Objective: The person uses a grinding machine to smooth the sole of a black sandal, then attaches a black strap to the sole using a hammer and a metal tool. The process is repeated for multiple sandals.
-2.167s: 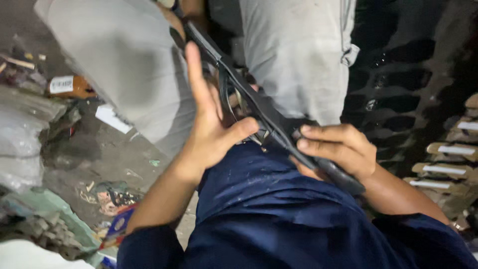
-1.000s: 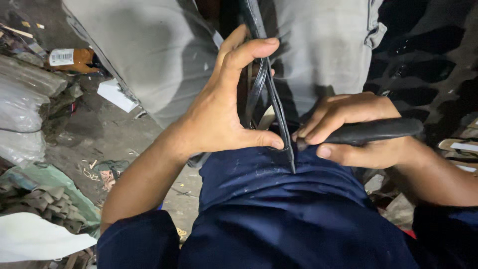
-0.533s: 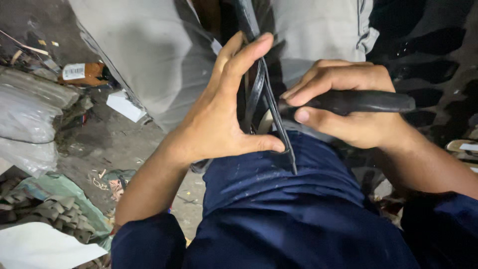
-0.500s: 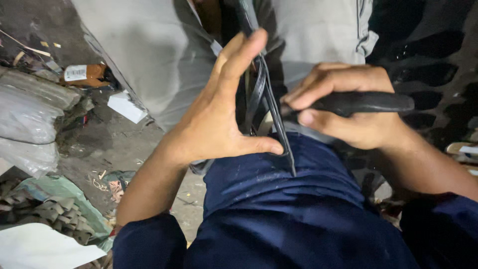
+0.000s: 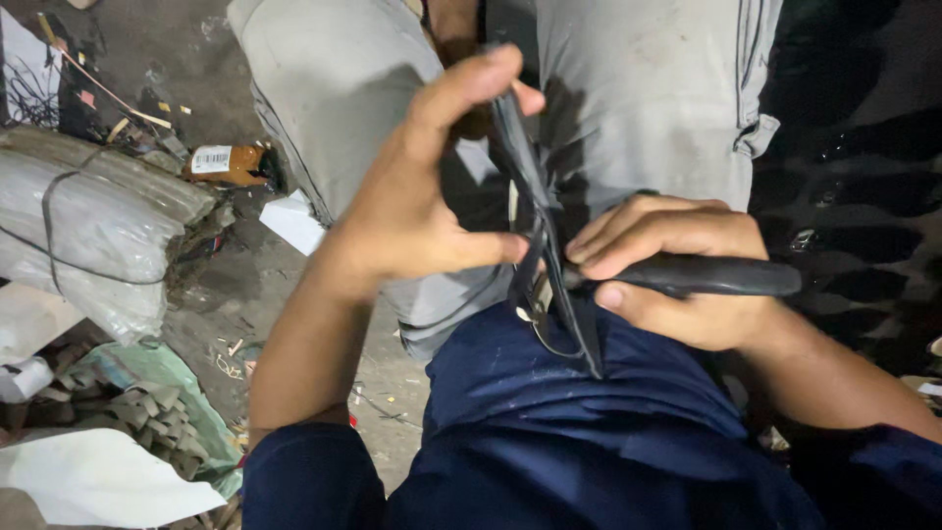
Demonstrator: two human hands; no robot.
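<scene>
My left hand [image 5: 412,206] is spread wide, index fingertip and thumb pressing against a long black strip [image 5: 515,147] that runs up from my lap. In my right hand [image 5: 677,285] is a knife with a black handle [image 5: 731,277] lying level. Its thin blade [image 5: 579,339] points down along the strip toward my navy-clad lap [image 5: 549,432]. Both hands meet at the strip. Its upper end goes out of view in front of a person in grey trousers [image 5: 638,98] facing me.
Tied whitish sacks [image 5: 78,226] lie at the left on dirty ground. Near them are a small labelled brown container [image 5: 231,162], white scraps [image 5: 98,476] and green cloth [image 5: 157,373]. A dark wet surface [image 5: 863,147] fills the right side.
The knife has turned from lying along the strip to handle level with the blade pointing down. My left hand has risen and spread along the strip; in the last half second little has moved.
</scene>
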